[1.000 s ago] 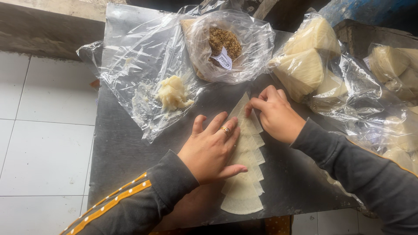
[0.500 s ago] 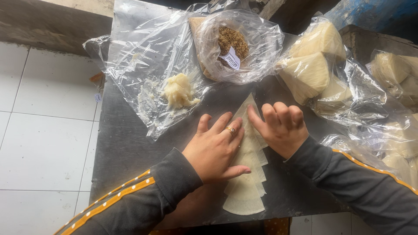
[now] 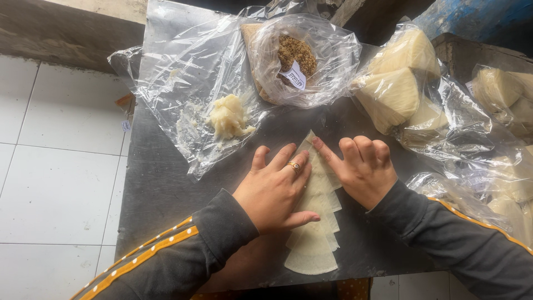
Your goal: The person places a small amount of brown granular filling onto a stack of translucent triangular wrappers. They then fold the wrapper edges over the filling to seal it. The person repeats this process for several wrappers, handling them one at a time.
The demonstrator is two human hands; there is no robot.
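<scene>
Hands press flat on a fanned stack of pale, thin triangular pastry sheets (image 3: 313, 233) lying at lower centre of the frame on a grey metal tabletop (image 3: 161, 183). The stack's long axis runs nearly vertical in the frame, leaning slightly right toward the top; its pointed tip is up, its rounded edges stepped downward. The left hand (image 3: 275, 191), a ring on one finger, lies open with palm down on the stack's left side, gripping nothing. The right hand (image 3: 363, 169) has its fingers curled, index tip on the upper right edge. A lump of white dough (image 3: 229, 116) sits on clear plastic wrap (image 3: 177, 83) at upper left.
</scene>
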